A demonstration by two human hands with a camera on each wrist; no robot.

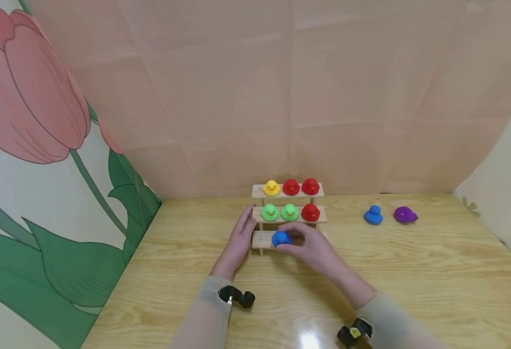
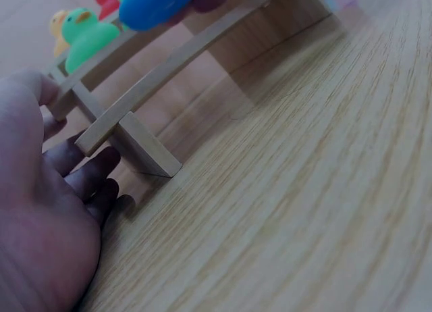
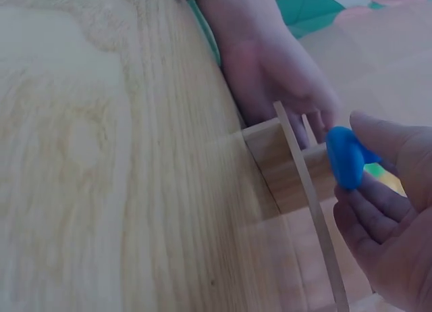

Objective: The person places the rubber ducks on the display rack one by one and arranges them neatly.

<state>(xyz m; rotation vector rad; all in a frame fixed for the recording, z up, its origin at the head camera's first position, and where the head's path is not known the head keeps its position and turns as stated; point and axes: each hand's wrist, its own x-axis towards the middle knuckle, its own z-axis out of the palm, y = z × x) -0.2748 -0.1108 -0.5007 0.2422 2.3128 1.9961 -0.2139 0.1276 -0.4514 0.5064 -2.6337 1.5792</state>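
Observation:
A small wooden three-tier rack (image 1: pixel 261 239) stands on the table. My right hand (image 1: pixel 314 247) pinches a blue rubber duck (image 1: pixel 281 238) between thumb and fingers, close over the lowest tier. In the right wrist view the same blue duck (image 3: pixel 345 158) shows its underside tilted toward the camera. Along the rack's left end lies my left hand (image 1: pixel 239 242), its fingers (image 2: pixel 91 177) reaching beside and under the tier ends. Two green ducks (image 1: pixel 270 212) and a red duck (image 1: pixel 310 212) sit on the middle tier. The top tier bears a yellow duck (image 1: pixel 271 188) and two red ducks (image 1: pixel 291 187).
To the right of the rack, another blue duck (image 1: pixel 373 215) and a purple duck (image 1: pixel 405 214) sit on the wooden table (image 1: pixel 412 271). A pinkish cloth backdrop (image 1: pixel 238 97) hangs behind, and a tulip-patterned panel (image 1: pixel 41 97) stands on the left.

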